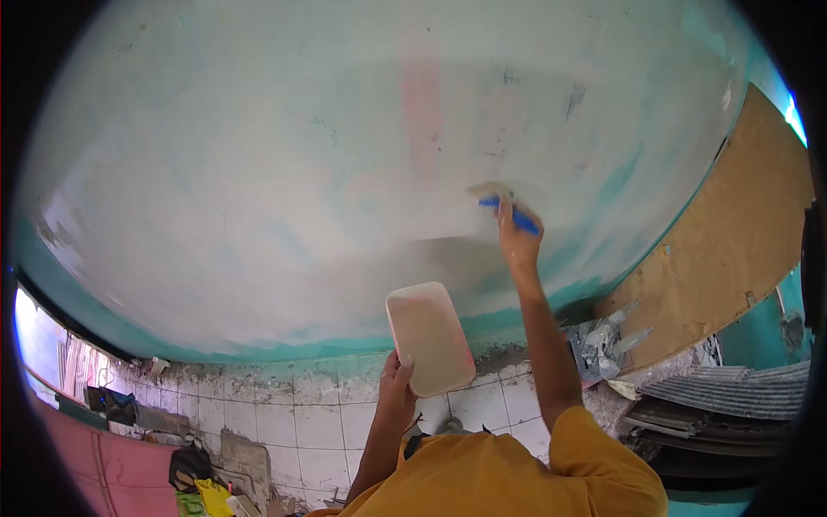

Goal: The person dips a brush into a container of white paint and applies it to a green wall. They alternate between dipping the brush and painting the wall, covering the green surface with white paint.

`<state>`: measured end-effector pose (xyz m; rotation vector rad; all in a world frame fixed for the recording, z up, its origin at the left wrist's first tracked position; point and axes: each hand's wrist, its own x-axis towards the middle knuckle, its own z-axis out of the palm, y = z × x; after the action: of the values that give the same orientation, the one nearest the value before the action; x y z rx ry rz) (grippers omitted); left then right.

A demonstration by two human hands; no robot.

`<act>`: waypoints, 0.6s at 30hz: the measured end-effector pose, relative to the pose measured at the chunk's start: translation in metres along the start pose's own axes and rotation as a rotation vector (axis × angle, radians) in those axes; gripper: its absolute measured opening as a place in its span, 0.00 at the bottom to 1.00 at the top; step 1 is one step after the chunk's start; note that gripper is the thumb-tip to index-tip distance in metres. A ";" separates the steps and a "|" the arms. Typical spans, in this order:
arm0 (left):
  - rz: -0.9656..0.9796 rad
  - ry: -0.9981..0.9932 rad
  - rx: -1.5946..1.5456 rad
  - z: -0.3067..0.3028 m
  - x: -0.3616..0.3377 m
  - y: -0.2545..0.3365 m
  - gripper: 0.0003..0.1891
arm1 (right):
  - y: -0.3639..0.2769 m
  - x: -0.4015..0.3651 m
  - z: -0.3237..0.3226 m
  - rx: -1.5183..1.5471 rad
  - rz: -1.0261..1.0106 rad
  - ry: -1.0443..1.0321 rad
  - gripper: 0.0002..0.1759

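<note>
My right hand [520, 239] is raised in front of the wall [284, 172], closed round the blue handle of a brush [519, 219]. The brush's pale bristles point up and left at the wall surface and look blurred. Lower down, my left hand [397, 379] grips the lower left edge of a pale rectangular tray [431, 336], its thumb over the rim. Whitish paint covers much of the turquoise wall, with a faint pink streak and small dark marks showing in it.
White floor tiles [276, 424] run along the wall's foot. A plastic container with bottles [596, 349] sits right of my arm, near a brown board [732, 241] and stacked corrugated sheets [732, 392]. Black and yellow bags [211, 495] lie at lower left.
</note>
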<state>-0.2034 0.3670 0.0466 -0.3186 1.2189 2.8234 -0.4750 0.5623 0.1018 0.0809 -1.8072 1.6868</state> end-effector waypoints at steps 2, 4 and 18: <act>-0.006 -0.023 -0.001 -0.005 0.004 0.000 0.34 | -0.046 0.040 0.002 -0.081 0.018 -0.018 0.18; -0.018 -0.038 0.000 -0.006 0.008 0.003 0.34 | -0.104 0.082 0.004 -0.203 -0.041 -0.003 0.22; -0.117 -0.061 0.022 -0.053 0.037 0.047 0.33 | -0.022 0.023 0.027 0.113 -0.141 0.207 0.16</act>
<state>-0.2363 0.2949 0.0368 -0.2906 1.1780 2.6987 -0.4937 0.5429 0.1329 0.0770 -1.5190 1.6327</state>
